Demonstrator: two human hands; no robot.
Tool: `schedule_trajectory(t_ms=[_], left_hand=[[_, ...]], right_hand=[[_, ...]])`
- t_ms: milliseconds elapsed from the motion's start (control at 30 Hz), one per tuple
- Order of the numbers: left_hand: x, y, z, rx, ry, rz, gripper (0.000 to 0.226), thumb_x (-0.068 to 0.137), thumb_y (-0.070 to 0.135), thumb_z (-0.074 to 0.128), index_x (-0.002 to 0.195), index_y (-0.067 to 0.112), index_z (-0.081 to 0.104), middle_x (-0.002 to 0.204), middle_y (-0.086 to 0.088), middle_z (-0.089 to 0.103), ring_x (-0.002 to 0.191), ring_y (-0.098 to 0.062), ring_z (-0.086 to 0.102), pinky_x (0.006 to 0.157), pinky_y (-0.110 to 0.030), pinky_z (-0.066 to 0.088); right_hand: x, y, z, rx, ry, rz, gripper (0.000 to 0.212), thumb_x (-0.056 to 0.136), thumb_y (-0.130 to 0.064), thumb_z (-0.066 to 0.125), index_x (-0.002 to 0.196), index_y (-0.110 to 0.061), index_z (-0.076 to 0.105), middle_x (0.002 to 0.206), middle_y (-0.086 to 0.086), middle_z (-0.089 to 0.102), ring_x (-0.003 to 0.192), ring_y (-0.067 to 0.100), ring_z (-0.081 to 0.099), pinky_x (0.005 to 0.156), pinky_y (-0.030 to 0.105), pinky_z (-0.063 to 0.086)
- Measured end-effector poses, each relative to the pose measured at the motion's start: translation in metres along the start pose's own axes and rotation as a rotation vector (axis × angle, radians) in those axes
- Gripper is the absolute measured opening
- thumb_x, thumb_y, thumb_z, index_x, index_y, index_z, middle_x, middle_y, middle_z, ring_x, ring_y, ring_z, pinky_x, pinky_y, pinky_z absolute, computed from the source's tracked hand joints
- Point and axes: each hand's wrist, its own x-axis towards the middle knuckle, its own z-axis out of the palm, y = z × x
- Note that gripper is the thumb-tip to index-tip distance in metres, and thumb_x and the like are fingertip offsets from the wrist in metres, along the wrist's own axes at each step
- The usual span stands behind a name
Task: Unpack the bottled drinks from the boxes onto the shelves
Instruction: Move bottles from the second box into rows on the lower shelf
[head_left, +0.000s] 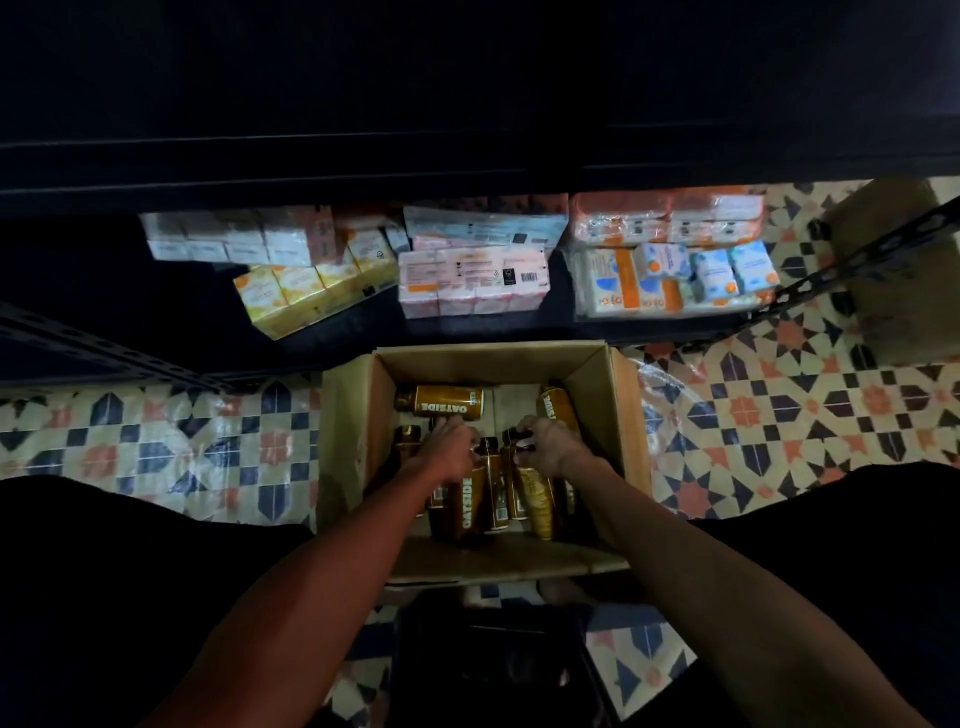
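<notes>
An open cardboard box stands on the tiled floor below me. Inside are several brown bottles with dark caps. One bottle lies flat at the back, another leans in the back right corner. The others stand upright near the front, among them a bottle with white lettering. My left hand reaches into the box and grips the tops of the upright bottles on the left. My right hand grips a bottle's dark cap beside it.
A dark metal shelf runs behind the box, holding packs of tissue and cartons. A higher shelf board overhangs it. A second cardboard box sits at the right. A dark crate stands between my legs.
</notes>
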Motion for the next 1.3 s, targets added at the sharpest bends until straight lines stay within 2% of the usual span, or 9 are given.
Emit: schedule_trajectory(t_ms=[167,300,400,567,667,967,1100,1167,1300], left_hand=[[-0.006,0.009,-0.01,-0.022,-0.078,0.012,0.037,0.09,0.02,0.068,0.125,0.022,0.054,0.129,-0.004,0.056,0.11,-0.018,0.055,0.087,-0.033,0.05],[-0.016,0.015,-0.02,0.033,-0.179,0.054,0.057,0.088,0.012,0.069,0.141,0.024,0.049,0.142,-0.005,0.05,0.125,-0.024,0.052,0.099,-0.04,0.05],[-0.026,0.017,-0.024,0.091,-0.2,0.056,0.056,0.089,0.012,0.068,0.14,0.023,0.049,0.144,-0.007,0.049,0.127,-0.025,0.051,0.101,-0.04,0.049],[-0.047,0.02,-0.022,0.138,-0.149,0.014,0.062,0.087,0.032,0.072,0.141,0.017,0.045,0.145,-0.01,0.044,0.128,-0.029,0.048,0.105,-0.045,0.044],[-0.058,0.024,-0.02,0.111,-0.112,0.004,0.057,0.088,0.028,0.072,0.138,0.017,0.047,0.143,-0.01,0.045,0.123,-0.027,0.051,0.103,-0.043,0.046],[-0.096,0.035,-0.029,0.055,-0.018,-0.021,0.045,0.085,0.018,0.074,0.125,0.019,0.055,0.125,-0.006,0.056,0.11,-0.021,0.058,0.094,-0.036,0.053],[-0.11,0.038,-0.044,0.018,0.041,-0.032,0.05,0.084,0.019,0.076,0.128,0.016,0.053,0.126,-0.006,0.051,0.107,-0.021,0.057,0.091,-0.034,0.053],[-0.113,0.039,-0.053,0.007,0.08,-0.029,0.05,0.084,0.018,0.076,0.128,0.015,0.053,0.126,-0.006,0.053,0.106,-0.02,0.057,0.088,-0.031,0.053],[-0.124,0.05,-0.08,0.055,0.142,-0.005,0.048,0.083,0.019,0.078,0.126,0.012,0.058,0.123,-0.007,0.057,0.099,-0.02,0.06,0.081,-0.028,0.053]], right_hand=[[-0.008,0.001,-0.013,-0.04,-0.037,-0.007,0.046,0.092,-0.018,0.07,0.136,-0.023,0.056,0.135,0.006,0.052,0.118,0.022,0.055,0.09,0.031,0.051],[-0.02,-0.004,-0.018,-0.065,-0.042,-0.047,0.046,0.091,-0.009,0.068,0.134,-0.022,0.057,0.14,0.008,0.048,0.123,0.024,0.053,0.1,0.037,0.052],[-0.027,-0.005,-0.015,-0.097,-0.061,-0.084,0.048,0.09,-0.009,0.07,0.133,-0.022,0.056,0.139,0.009,0.05,0.123,0.026,0.053,0.1,0.039,0.052],[-0.046,-0.002,-0.016,-0.14,-0.016,-0.109,0.043,0.091,-0.007,0.067,0.129,-0.021,0.055,0.13,0.007,0.052,0.115,0.024,0.056,0.094,0.035,0.053],[-0.054,0.002,-0.016,-0.131,0.031,-0.097,0.04,0.089,-0.005,0.067,0.123,-0.025,0.057,0.128,0.005,0.048,0.108,0.021,0.057,0.094,0.038,0.057],[-0.087,0.004,-0.01,-0.188,0.061,-0.152,0.039,0.089,-0.01,0.068,0.122,-0.027,0.057,0.128,0.004,0.046,0.111,0.019,0.054,0.097,0.037,0.054],[-0.102,0.002,-0.014,-0.233,0.053,-0.196,0.028,0.088,-0.013,0.068,0.103,-0.033,0.057,0.122,0.001,0.051,0.101,0.017,0.057,0.09,0.036,0.054],[-0.107,0.0,-0.019,-0.228,0.074,-0.193,0.031,0.084,-0.017,0.071,0.093,-0.041,0.054,0.115,-0.002,0.054,0.095,0.014,0.057,0.086,0.035,0.054],[-0.121,-0.013,-0.036,-0.213,0.1,-0.23,0.033,0.08,-0.018,0.076,0.094,-0.041,0.057,0.112,-0.005,0.054,0.098,0.015,0.058,0.089,0.035,0.053]])
